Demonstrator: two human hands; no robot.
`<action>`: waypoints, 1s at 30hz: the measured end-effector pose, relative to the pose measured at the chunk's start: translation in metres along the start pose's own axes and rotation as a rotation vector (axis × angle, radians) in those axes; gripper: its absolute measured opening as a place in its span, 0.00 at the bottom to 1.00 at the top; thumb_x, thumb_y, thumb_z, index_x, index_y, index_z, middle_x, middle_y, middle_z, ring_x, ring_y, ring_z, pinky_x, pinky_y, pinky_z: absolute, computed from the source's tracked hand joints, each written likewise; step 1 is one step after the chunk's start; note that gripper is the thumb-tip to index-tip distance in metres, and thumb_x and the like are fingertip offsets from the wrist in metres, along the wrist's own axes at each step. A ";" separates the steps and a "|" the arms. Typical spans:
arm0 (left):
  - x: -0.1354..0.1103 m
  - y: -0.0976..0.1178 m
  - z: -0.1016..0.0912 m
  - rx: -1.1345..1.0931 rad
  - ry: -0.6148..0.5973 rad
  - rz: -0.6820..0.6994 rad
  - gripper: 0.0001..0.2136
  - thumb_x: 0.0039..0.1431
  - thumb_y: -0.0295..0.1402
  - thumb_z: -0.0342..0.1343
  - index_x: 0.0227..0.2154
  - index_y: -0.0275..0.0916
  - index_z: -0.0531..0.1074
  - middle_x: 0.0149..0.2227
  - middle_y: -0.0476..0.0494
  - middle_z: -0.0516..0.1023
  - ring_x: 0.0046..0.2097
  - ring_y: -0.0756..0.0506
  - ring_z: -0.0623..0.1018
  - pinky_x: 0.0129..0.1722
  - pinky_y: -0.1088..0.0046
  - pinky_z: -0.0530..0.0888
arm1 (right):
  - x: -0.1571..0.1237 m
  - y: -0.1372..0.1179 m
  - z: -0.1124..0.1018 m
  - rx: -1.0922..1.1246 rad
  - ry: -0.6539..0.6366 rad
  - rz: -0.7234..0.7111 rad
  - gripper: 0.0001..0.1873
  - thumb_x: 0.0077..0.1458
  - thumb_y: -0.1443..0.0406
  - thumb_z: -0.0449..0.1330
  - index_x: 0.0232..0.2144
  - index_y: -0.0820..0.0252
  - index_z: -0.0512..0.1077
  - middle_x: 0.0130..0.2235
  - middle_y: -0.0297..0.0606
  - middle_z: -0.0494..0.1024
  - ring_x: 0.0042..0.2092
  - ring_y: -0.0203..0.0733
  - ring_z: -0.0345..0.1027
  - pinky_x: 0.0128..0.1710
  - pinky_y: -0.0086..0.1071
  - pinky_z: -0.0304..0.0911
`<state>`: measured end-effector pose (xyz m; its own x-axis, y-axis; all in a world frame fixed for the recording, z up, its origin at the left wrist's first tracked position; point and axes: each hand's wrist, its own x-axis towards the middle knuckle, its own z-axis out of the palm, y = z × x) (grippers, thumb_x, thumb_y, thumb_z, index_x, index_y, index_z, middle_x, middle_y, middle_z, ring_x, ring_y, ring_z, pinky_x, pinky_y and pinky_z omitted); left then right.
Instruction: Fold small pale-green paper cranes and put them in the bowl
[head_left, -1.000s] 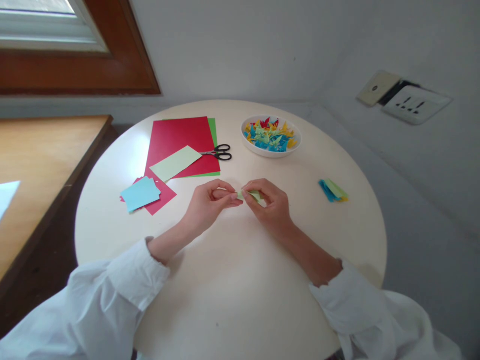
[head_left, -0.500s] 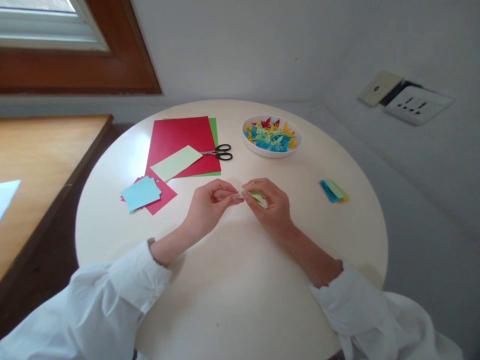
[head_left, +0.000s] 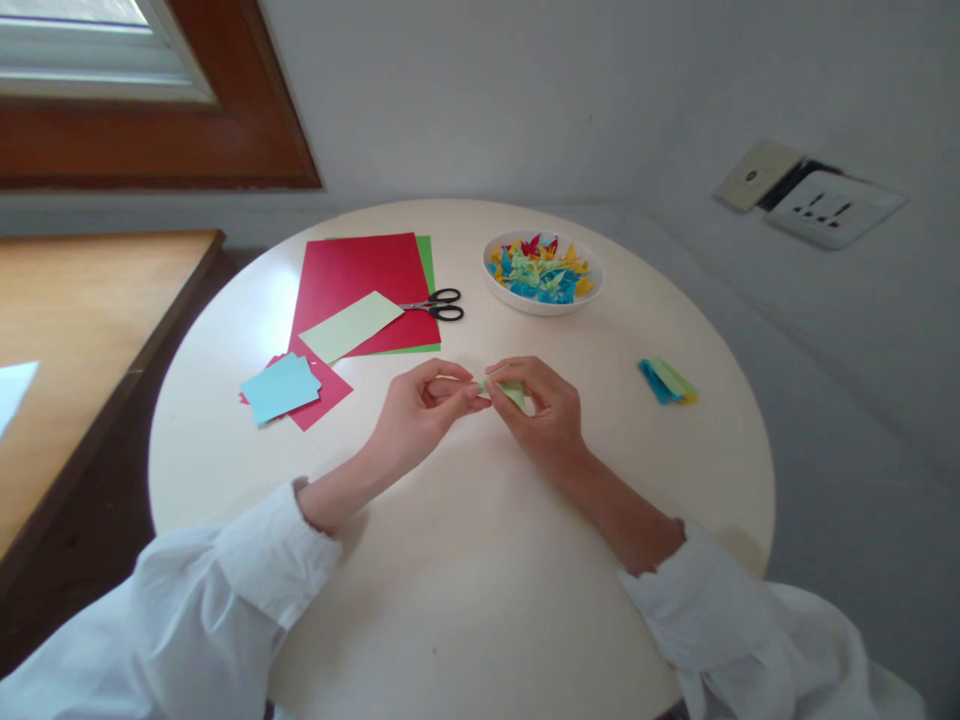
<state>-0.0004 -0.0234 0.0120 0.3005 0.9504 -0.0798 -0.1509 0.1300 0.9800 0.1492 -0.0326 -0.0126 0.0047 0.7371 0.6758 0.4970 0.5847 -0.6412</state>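
Note:
Between my two hands is a small folded piece of pale green paper (head_left: 514,393), held over the middle of the round table. My left hand (head_left: 424,402) pinches its left tip between thumb and fingers. The thumb and fingers of my right hand (head_left: 546,412) close on the wider part, so much of the paper is hidden. Beyond my hands stands a white bowl (head_left: 536,306) heaped with small folded paper cranes (head_left: 541,270) in blue, yellow, green and red.
Left of the bowl, scissors (head_left: 442,305) and a pale green strip (head_left: 352,326) lie on red sheets (head_left: 360,262). Light blue squares (head_left: 281,390) sit at the left on red paper. Folded papers (head_left: 667,381) lie at the right of the white table (head_left: 465,600).
My hands stay nearly in place. The green paper has turned slightly in my right fingers, and its lower edge shows a little differently.

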 end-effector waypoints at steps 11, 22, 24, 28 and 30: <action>0.002 -0.003 0.002 -0.059 0.026 -0.079 0.17 0.37 0.41 0.67 0.25 0.33 0.70 0.23 0.47 0.78 0.34 0.42 0.80 0.44 0.61 0.76 | 0.000 0.001 0.000 -0.015 -0.008 -0.035 0.01 0.50 0.68 0.59 0.28 0.58 0.70 0.31 0.37 0.76 0.35 0.38 0.71 0.35 0.33 0.68; 0.002 -0.007 0.002 -0.032 0.007 0.019 0.18 0.39 0.44 0.64 0.27 0.33 0.70 0.25 0.46 0.78 0.35 0.43 0.80 0.45 0.60 0.76 | 0.000 0.001 0.001 -0.060 0.008 -0.057 0.01 0.51 0.67 0.59 0.28 0.57 0.69 0.32 0.38 0.76 0.35 0.38 0.71 0.36 0.33 0.68; 0.002 -0.008 0.002 -0.030 0.005 0.035 0.17 0.40 0.43 0.64 0.27 0.33 0.70 0.25 0.47 0.78 0.35 0.43 0.80 0.44 0.61 0.76 | 0.000 0.001 0.001 -0.060 0.015 -0.062 0.01 0.51 0.68 0.59 0.28 0.57 0.69 0.32 0.38 0.76 0.35 0.38 0.71 0.36 0.33 0.68; 0.003 -0.011 0.001 -0.031 0.001 0.057 0.15 0.43 0.41 0.63 0.27 0.34 0.70 0.26 0.47 0.78 0.35 0.44 0.80 0.44 0.61 0.76 | 0.000 0.001 0.001 -0.061 0.023 -0.059 0.01 0.51 0.68 0.59 0.28 0.57 0.69 0.32 0.37 0.76 0.35 0.38 0.71 0.36 0.33 0.68; 0.003 -0.013 0.000 -0.034 -0.004 0.069 0.14 0.44 0.40 0.63 0.28 0.34 0.70 0.26 0.47 0.78 0.35 0.44 0.80 0.44 0.61 0.76 | 0.000 0.001 0.001 -0.068 0.020 -0.051 0.01 0.51 0.68 0.58 0.28 0.57 0.69 0.32 0.37 0.76 0.35 0.38 0.71 0.35 0.33 0.68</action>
<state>0.0030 -0.0219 -0.0004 0.2922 0.9563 -0.0115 -0.2036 0.0739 0.9763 0.1486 -0.0313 -0.0135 -0.0050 0.6997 0.7145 0.5548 0.5964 -0.5801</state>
